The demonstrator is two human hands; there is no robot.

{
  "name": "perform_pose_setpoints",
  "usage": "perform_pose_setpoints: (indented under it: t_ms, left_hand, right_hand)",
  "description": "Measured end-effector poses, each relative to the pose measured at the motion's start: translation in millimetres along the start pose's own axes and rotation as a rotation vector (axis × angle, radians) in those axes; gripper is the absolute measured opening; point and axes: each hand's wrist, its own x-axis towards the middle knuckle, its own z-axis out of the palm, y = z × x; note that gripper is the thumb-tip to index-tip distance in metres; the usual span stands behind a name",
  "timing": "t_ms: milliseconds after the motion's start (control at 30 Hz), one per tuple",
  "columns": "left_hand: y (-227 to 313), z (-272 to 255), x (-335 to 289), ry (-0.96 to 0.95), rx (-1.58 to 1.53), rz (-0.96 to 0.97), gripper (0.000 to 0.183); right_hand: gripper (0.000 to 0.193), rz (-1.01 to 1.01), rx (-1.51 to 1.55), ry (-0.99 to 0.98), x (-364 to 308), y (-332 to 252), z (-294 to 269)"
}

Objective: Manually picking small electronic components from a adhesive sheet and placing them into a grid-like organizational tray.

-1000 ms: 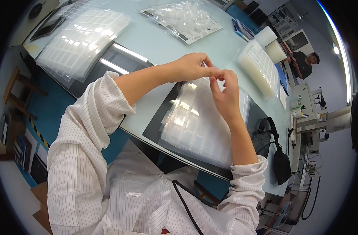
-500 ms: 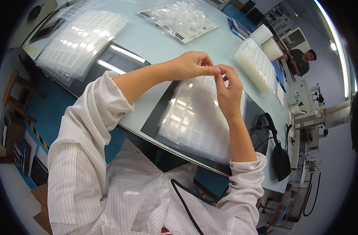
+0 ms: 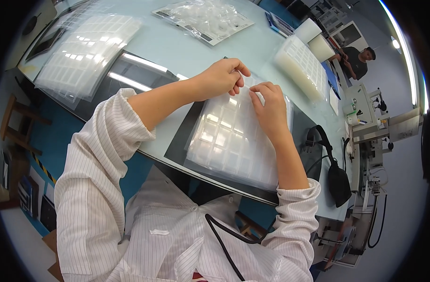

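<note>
A stack of clear plastic sheets (image 3: 226,141), marked with rows of rectangular pockets or labels, lies on a dark mat (image 3: 177,136) in front of me. My left hand (image 3: 222,77) is over the stack's far edge, fingers loosely bent and apart, with nothing visible in them. My right hand (image 3: 271,105) hovers at or touches the far right part of the sheets. Its thumb and forefinger are slightly apart; whether the fingertips touch the top sheet cannot be made out.
Another stack of clear sheets (image 3: 86,51) lies left on a dark board. Farther back is a bag of clear plastic pieces (image 3: 208,19). At the right are a thick sheet stack (image 3: 302,66), white rolls (image 3: 313,37) and a black strapped pouch (image 3: 338,185). A person (image 3: 355,63) stands beyond.
My hands have parted; their fingertips were together above the sheets. The left moved slightly left, and the right came down a little toward the stack. The view shifted slightly.
</note>
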Motion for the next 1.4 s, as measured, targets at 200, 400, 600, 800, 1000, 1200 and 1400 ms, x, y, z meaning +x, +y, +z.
perform_pose_setpoints:
  t_ms: [200, 400, 600, 800, 1000, 1200, 1400]
  left_hand:
    - [-2, -1, -1, -0.031, 0.053, -0.017, 0.026]
    - [0, 3, -1, -0.037, 0.079, -0.020, 0.027]
    - [3, 4, -2, -0.013, 0.104, -0.027, 0.028]
    - [7, 8, -6, 0.004, 0.305, 0.088, 0.031]
    - [11, 4, -5, -0.087, 0.055, -0.028, 0.021]
    - [-2, 10, -6, 0.031, -0.042, -0.045, 0.020]
    - [3, 11, -6, -0.012, 0.003, -0.074, 0.026]
  right_hand:
    - [0.010, 0.030, 0.041, -0.048, 2, 6, 0]
    - [0.011, -0.106, -0.017, 0.045, 0, 3, 0]
    - [0.009, -0.038, 0.013, 0.106, 2, 2, 4]
    - [0.013, 0.034, 0.230, 0.080, 6, -12, -11]
    - [0.011, 0.153, 0.141, -0.028, 0, 4, -26]
    - [0.010, 0.090, 0.029, -0.050, -12, 8, -22]
    - [0.007, 0.036, 0.024, 0.035, -16, 17, -16]
